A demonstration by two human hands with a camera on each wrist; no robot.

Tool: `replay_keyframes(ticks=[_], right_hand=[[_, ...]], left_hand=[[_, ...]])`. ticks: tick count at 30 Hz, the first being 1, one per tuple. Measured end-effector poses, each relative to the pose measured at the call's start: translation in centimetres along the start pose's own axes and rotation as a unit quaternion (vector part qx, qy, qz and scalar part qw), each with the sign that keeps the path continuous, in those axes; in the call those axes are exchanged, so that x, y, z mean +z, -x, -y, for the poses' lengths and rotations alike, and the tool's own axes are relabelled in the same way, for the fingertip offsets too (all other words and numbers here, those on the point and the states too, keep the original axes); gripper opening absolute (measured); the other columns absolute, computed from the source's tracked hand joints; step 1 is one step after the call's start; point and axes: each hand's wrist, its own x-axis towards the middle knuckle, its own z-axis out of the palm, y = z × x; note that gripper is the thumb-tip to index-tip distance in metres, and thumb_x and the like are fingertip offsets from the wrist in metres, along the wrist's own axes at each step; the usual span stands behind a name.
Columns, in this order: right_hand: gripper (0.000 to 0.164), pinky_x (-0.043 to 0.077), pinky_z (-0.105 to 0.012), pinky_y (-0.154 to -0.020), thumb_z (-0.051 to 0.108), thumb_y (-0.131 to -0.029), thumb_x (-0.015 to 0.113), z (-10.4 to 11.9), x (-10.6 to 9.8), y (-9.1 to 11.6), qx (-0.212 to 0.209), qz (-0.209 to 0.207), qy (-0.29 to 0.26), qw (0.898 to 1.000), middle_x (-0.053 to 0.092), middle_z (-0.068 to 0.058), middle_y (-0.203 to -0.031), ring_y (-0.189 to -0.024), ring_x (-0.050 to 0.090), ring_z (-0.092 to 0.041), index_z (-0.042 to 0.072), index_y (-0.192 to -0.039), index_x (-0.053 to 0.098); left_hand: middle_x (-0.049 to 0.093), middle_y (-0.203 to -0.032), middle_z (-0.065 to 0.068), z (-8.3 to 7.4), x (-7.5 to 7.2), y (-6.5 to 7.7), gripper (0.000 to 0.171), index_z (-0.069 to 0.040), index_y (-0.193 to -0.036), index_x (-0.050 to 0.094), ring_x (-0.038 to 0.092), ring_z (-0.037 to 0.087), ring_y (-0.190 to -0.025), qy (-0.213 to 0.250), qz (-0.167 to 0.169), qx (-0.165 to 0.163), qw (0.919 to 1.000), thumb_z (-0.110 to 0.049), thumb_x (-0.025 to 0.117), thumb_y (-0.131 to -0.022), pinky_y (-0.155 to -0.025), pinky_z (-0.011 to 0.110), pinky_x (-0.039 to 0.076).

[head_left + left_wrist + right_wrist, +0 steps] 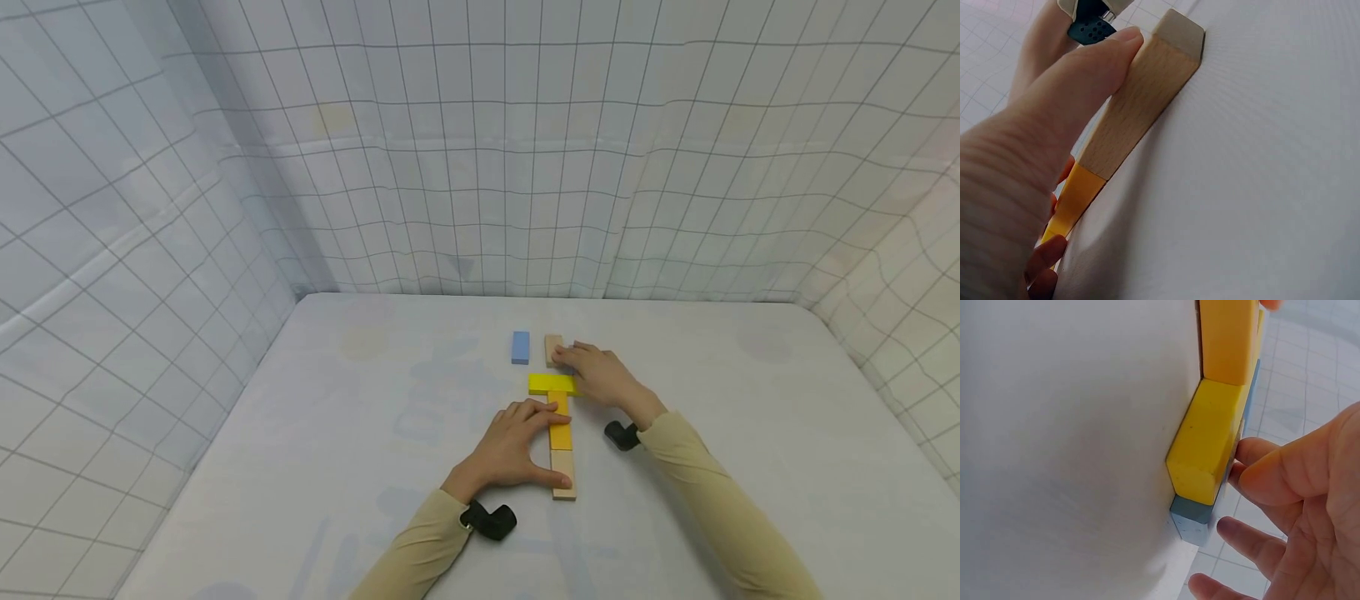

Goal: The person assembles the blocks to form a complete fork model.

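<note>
Nearest us, our left hand (510, 446) lies flat, thumb pressed against the plain wooden block (563, 473) and fingers on the orange block (559, 425) above it, steadying that column. Beyond the yellow crossbar block (553, 384) capping the column, a blue block (520, 347) lies apart; our right hand (603, 375) touches another plain wooden block (552, 348) with relaxed fingers.

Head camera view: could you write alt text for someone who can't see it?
Two hands rest on wooden blocks laid flat on a white table: the left hand touches an orange block, the right hand a plain one.
</note>
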Motion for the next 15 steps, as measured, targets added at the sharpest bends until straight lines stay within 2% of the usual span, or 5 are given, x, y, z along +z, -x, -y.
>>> replay_keyframes(ticks=[15], right_hand=[[0.037,0.035,-0.060,-0.094,0.007,-0.098,0.043,0.06,0.49,1.06,-0.027,-0.021,0.001,0.999,0.048,-0.012,-0.139,-0.130,0.036,-0.038,0.005,-0.132,0.056]], left_hand=[[0.040,-0.141,-0.006,-0.09,-0.10,-0.06,0.080,-0.029,-0.136,0.051,0.039,0.014,-0.120,0.001,-0.007,0.003,1.0000,-0.067,0.071,-0.069,-0.090,0.034,0.035]])
